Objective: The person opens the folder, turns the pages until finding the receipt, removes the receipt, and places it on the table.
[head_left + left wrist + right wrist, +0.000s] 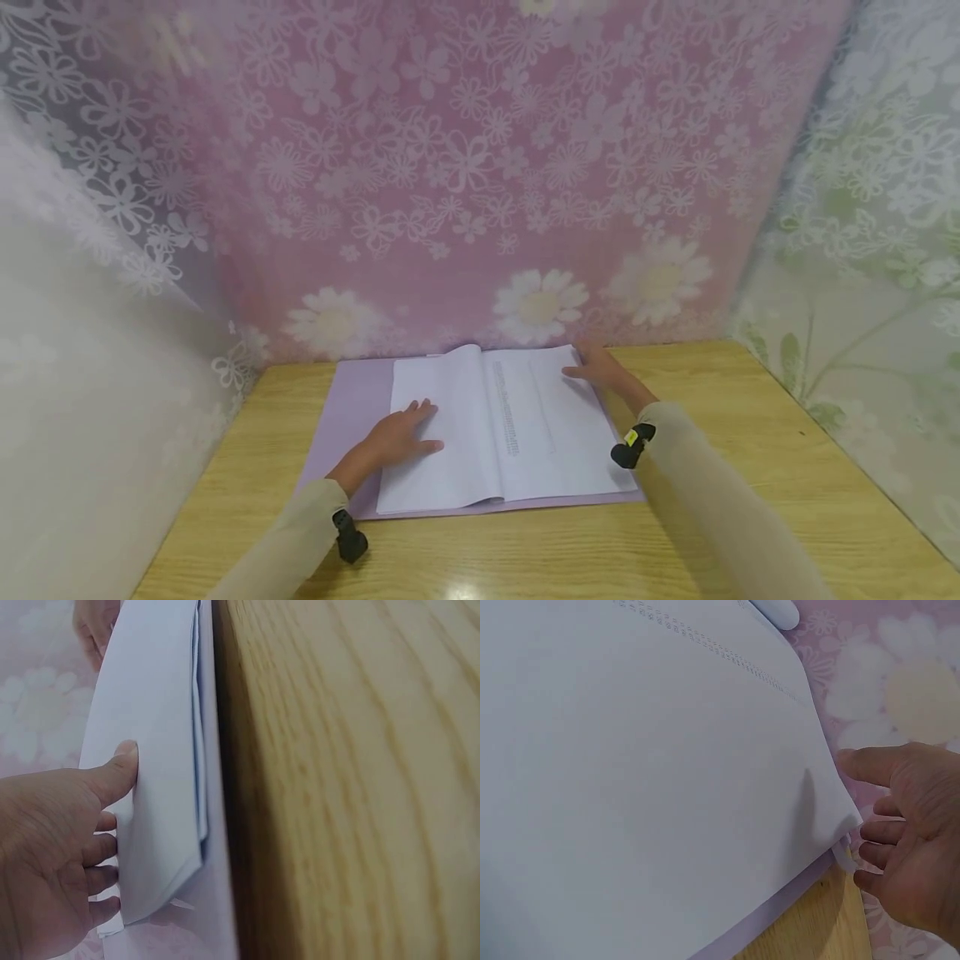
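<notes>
A stack of white paper sheets [540,417], laid open like a book, lies on a light purple folder [352,400]. Lines of small print run along the right-hand page, while the left-hand page [450,450] looks blank and bulges towards the middle fold. My left hand [396,437] rests on that left page with its fingers spread and the thumb extended. At the far right corner of the right page is my right hand [606,373]. In the right wrist view its thumb and loosely bent fingers [881,831] are right at the page corner, apart from one another.
Beneath the folder is a wood-grain table [480,558]. A pink floral cloth [480,208] rises directly behind the folder. Pale floral panels stand at the left [112,375] and right [862,292]. Each sleeve carries a small black wrist camera.
</notes>
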The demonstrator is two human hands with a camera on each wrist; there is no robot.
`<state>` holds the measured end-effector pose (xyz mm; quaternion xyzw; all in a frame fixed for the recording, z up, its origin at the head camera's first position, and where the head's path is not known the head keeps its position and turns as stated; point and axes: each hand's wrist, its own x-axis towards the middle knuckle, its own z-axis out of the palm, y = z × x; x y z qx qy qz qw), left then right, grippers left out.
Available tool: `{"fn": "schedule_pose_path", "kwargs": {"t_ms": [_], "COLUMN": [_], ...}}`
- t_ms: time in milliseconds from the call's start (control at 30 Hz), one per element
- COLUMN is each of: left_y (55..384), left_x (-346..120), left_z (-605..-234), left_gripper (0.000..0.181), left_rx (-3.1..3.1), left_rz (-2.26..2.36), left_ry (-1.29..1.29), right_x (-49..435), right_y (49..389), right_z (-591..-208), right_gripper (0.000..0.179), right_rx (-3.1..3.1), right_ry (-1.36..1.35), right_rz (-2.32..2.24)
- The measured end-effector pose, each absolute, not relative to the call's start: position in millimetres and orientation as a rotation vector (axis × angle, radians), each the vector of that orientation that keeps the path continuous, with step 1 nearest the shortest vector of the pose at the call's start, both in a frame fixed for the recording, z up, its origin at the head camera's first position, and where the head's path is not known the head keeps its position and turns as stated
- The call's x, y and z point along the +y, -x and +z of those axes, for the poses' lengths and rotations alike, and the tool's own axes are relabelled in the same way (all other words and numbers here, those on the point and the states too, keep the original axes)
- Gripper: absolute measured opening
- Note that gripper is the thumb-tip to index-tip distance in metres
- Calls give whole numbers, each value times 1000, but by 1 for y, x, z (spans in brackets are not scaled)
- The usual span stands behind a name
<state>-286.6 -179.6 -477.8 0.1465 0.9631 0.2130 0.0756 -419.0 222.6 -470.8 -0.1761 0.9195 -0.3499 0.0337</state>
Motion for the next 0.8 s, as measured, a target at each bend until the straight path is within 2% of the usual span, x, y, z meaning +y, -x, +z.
{"fn": "schedule_pose_path", "kwargs": {"t_ms": [367,633,800], "left_y": [287,284,285], "left_x": [-178,-177,-177], "left_z": [-480,-480,-478], "left_gripper": [75,75,74], "left_rx": [2891,2893,2912], "left_rz": [615,613,592], "left_ry": [-437,-460,-463], "right_x": [222,226,227], "right_y": [416,414,409], "right_z": [-470,-478,-475], "right_gripper": [82,72,65], "right_rx": [2787,2860,2792], "right_ry": [455,507,512], "right_rz": [-1066,-1141,-1428]}}
